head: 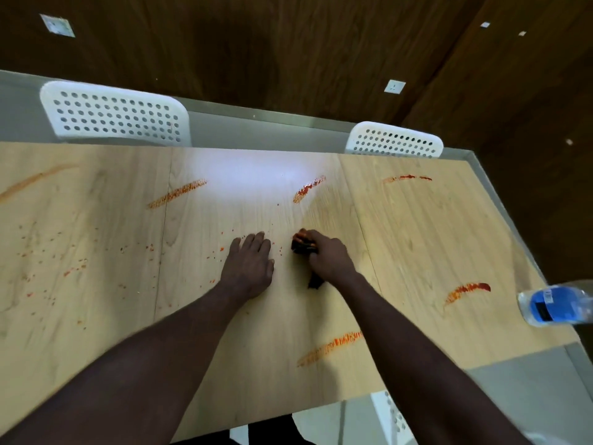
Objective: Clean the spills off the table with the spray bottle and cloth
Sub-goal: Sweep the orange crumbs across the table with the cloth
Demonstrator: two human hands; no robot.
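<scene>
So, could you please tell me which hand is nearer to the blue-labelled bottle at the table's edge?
Right. The right hand, gripping the dark cloth, is to the left of the bottle; the left hand lies flat farther off on that same side.

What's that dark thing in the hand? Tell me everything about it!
It is a cloth, nearly black, scrunched into a wad. The right hand grips it and presses it down on the wooden table. Its far end is smeared orange-red. A dark tail pokes out by the wrist. The hand hides the rest.
</scene>
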